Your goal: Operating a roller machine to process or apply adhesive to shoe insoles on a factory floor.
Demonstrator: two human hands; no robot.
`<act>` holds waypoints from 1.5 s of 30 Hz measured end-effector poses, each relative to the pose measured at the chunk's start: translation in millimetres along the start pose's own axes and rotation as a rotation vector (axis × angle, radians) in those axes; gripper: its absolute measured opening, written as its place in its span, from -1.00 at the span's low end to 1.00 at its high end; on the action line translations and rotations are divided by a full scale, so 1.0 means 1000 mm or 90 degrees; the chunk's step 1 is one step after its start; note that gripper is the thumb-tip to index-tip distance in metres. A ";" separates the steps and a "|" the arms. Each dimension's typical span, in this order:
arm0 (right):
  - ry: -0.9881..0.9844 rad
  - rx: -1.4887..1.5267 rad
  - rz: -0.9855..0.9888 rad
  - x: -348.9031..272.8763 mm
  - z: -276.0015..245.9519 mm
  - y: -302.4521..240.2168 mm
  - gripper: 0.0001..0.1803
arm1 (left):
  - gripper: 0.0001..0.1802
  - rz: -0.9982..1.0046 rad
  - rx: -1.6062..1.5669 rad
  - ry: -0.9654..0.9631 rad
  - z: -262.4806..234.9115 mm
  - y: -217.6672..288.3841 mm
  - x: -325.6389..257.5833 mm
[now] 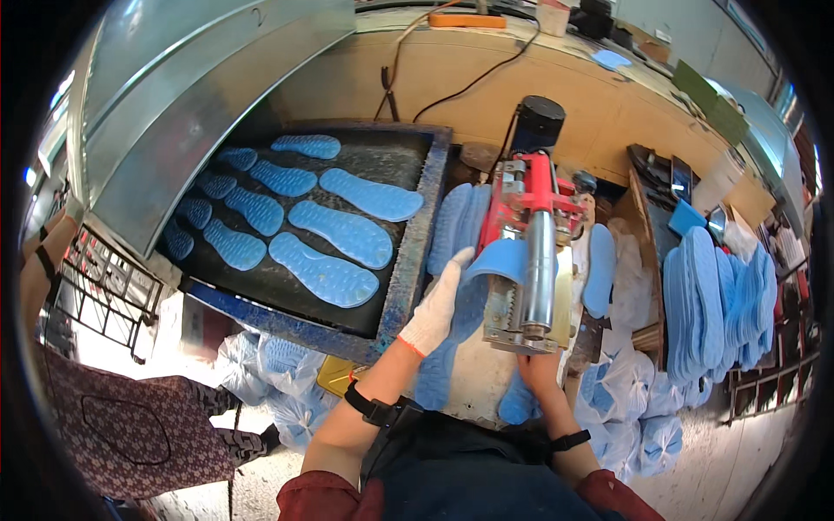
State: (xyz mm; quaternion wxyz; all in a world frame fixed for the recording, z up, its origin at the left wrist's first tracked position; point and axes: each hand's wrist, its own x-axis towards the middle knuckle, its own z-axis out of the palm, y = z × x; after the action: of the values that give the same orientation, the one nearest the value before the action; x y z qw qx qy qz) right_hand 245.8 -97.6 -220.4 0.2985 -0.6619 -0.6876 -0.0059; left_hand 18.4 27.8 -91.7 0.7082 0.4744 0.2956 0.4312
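Note:
My left hand [437, 306], in a white knit glove, is at the left side of a small red roller machine [532, 195]. Its fingers are pressed together at the edge of a light blue insole [497, 260], which bends over beside the metal roller [539, 278]. My bare right hand [540, 372] reaches under the machine's front end, where its fingers are hidden. Blue insoles [459, 217] stand stacked left of the machine. Another insole [599, 271] lies to its right, and one more [517, 401] lies by my right wrist.
Blue insoles lie in rows on a black conveyor belt [330, 334] with a blue frame, beneath a metal hood [200, 78]. Stacked insoles [695, 304] stand at the right. Filled plastic bags [291, 369] sit below. A person in a patterned garment [122, 425] is at the lower left.

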 end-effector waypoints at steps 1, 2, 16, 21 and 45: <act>-0.009 0.020 0.035 -0.001 0.000 0.003 -0.46 | -0.25 -0.028 -0.051 -0.014 -0.002 0.001 -0.006; 0.059 -0.029 -0.021 -0.003 0.001 0.004 -0.60 | -0.25 -0.057 -0.092 -0.012 -0.003 0.003 -0.012; -0.018 -0.033 0.001 -0.012 0.001 0.010 -0.60 | -0.31 -0.091 -0.415 -0.059 -0.039 0.092 -0.025; -0.029 -0.049 0.043 -0.017 0.007 0.014 -0.51 | -0.42 0.028 -0.454 0.049 -0.100 0.112 0.111; 0.085 0.035 0.158 -0.014 -0.015 0.002 -0.51 | -0.33 -0.059 0.644 0.165 0.006 -0.023 -0.005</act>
State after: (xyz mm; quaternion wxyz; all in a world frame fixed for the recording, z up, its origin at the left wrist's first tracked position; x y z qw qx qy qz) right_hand 252.9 -115.8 -214.3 0.3601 -0.7316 -0.5788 0.0054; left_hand 28.5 16.9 -111.0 0.3666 0.6865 0.5725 0.2579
